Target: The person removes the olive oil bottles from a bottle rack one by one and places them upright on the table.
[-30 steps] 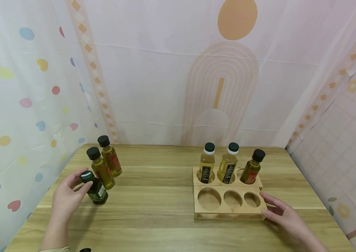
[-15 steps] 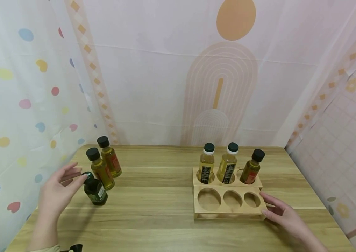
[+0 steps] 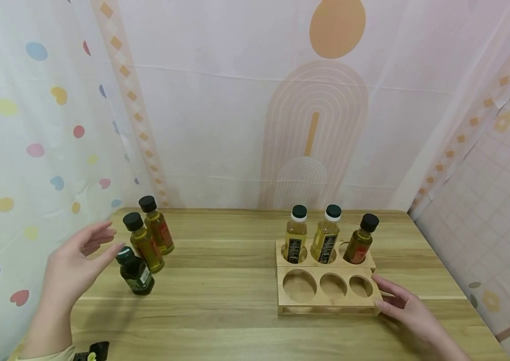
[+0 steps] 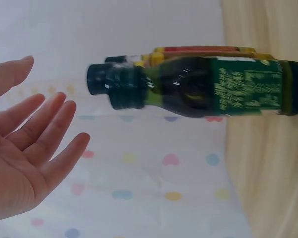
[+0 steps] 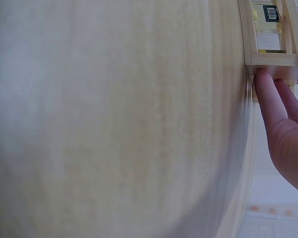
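In the head view my left hand (image 3: pixel 72 265) hovers with fingers spread, just left of a small dark green bottle (image 3: pixel 135 275) and apart from it. The left wrist view shows the gap between the fingers and that bottle's dark cap (image 4: pixel 98 79). Behind it stand two oil bottles with black caps and red labels, a nearer one (image 3: pixel 148 250) and a farther one (image 3: pixel 160 231). My right hand (image 3: pixel 406 310) holds the right end of a two-step wooden bottle rack (image 3: pixel 333 302), thumb at the front corner. In the right wrist view its fingers (image 5: pixel 270 99) touch the rack's end.
Two pale oil bottles (image 3: pixel 296 235) (image 3: pixel 326 238) with white-and-green caps and one red-labelled bottle (image 3: pixel 360 243) stand in the rack's back row. Round holes line its front step. A wooden tabletop (image 3: pixel 219 291) lies between both groups, with patterned curtains (image 3: pixel 219 125) behind.
My left hand has let go of the dark green bottle's cap and drawn back to the left and slightly up. The bottle stays standing. The right hand and rack have not moved.
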### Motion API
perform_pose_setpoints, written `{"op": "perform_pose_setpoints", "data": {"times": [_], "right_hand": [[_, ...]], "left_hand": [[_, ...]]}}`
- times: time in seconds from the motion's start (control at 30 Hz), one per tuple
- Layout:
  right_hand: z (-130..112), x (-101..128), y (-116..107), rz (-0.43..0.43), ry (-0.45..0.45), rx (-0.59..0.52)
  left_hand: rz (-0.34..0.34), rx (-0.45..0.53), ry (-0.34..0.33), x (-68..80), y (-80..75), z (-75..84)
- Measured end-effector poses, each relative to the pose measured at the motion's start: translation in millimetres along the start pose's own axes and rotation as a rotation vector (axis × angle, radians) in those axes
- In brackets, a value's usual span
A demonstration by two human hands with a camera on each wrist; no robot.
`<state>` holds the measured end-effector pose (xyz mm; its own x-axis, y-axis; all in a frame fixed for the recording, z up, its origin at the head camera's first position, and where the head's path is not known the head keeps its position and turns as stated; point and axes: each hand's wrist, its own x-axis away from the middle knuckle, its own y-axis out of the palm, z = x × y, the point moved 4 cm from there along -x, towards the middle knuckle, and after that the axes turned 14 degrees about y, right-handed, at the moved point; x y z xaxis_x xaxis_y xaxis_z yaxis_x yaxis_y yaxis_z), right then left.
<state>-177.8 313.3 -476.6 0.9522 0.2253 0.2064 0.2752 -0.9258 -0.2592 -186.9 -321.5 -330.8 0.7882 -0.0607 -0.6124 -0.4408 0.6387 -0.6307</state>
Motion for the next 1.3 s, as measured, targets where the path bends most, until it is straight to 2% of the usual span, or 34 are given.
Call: {"op": "perform_pose_setpoints", "data": {"times": [0.1,0.23,0.47,0.7,1.07,1.3], "right_hand": [[0,0,0,0.009,0.005,0.007],[0,0,-1,0.024,0.02,0.027],[0,-1,0,0.006,0.03,0.012],[1,-1,-1,0.024,0.025,0.02],[0,-1,-1,0.024,0.028,0.031],[-1,0,0,0.029,0.044,0.021]], "left_hand": [[-0.042,0.021,0.02,-4.3,3.1,8.2],[-0.07,0.063,0.078,-9.2,14.3,20.0],[-0.127,0.035,0.142,-14.4,42.0,37.3],[-0.168,0.105,0.198,-17.3,74.7,47.7],[-0.239,0.251,0.192,-21.1,126.1,65.2],[-0.265,0.314,0.237,-26.2,154.6,84.0]]}}
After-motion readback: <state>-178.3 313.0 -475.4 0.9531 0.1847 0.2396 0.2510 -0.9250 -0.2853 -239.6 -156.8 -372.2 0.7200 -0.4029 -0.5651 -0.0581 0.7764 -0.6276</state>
